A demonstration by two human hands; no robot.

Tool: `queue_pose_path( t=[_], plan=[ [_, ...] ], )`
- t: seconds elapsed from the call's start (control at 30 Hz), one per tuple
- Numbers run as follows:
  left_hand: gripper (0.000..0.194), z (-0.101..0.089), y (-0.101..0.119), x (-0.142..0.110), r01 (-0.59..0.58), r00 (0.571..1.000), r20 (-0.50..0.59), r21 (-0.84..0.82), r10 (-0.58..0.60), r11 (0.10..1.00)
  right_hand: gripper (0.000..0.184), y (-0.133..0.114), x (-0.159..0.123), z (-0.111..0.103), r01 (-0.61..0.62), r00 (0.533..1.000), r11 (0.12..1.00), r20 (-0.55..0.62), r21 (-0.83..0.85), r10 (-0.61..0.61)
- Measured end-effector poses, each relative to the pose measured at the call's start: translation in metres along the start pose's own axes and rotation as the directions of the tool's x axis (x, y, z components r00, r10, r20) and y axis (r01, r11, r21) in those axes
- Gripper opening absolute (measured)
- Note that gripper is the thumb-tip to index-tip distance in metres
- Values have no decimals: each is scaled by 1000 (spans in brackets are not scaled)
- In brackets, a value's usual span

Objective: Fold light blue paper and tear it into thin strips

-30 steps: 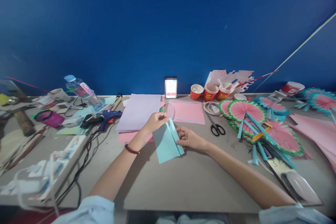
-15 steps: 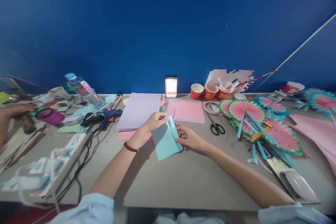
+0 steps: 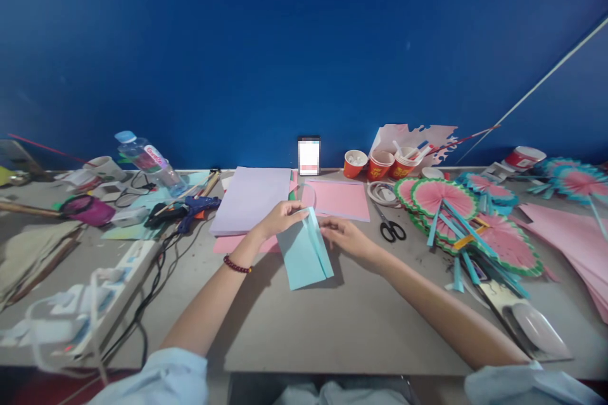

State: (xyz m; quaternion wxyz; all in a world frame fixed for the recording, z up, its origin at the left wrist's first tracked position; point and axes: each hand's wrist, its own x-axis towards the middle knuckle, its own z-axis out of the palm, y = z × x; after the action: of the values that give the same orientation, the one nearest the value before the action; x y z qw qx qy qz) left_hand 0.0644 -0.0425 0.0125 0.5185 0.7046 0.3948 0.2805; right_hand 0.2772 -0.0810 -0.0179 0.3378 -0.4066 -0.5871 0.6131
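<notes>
A light blue sheet of paper [image 3: 302,255] lies on the grey table [image 3: 332,316], its right edge folded over into narrow pleats. My left hand [image 3: 281,218] pinches the sheet's top left corner. My right hand [image 3: 344,235] holds the top of the folded strip from the right, fingers closed on it. A beaded bracelet sits on my left wrist.
Behind the sheet lie a lilac paper stack [image 3: 250,199] and a pink sheet [image 3: 338,200]. Black scissors [image 3: 390,226] and pink-green paper fans [image 3: 468,221] are to the right, red cups [image 3: 380,166] and a phone [image 3: 308,156] at the wall. A glue gun [image 3: 190,210], a bottle [image 3: 145,161] and a power strip [image 3: 126,266] are left.
My right hand slid up along the folded strip toward the sheet's top edge. Another person's hand that showed at the far left half a second ago has gone.
</notes>
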Motion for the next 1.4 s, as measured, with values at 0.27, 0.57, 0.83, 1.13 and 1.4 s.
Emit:
queue_pose_path(
  t=[0.27, 0.57, 0.83, 1.13, 1.4],
  plan=[
    [29, 14, 5, 1, -96, 994, 50, 41, 94, 994, 28, -16, 16, 6, -94, 991, 883, -41, 461, 127],
    [27, 19, 3, 2, -84, 995, 52, 14, 83, 996, 29, -10, 19, 2, -118, 987, 886, -43, 449, 154],
    [27, 20, 0, 4, -74, 997, 31, 54, 73, 996, 28, -13, 18, 5, -135, 980, 886, -69, 443, 184],
    [29, 20, 3, 2, -121, 993, 6, 22, 121, 992, 23, -9, 18, 4, -89, 991, 880, -50, 467, 127],
    [25, 23, -1, 2, -130, 990, -50, -13, 129, 991, 21, -6, 18, 8, -50, 995, 875, -56, 481, 88]
  ],
)
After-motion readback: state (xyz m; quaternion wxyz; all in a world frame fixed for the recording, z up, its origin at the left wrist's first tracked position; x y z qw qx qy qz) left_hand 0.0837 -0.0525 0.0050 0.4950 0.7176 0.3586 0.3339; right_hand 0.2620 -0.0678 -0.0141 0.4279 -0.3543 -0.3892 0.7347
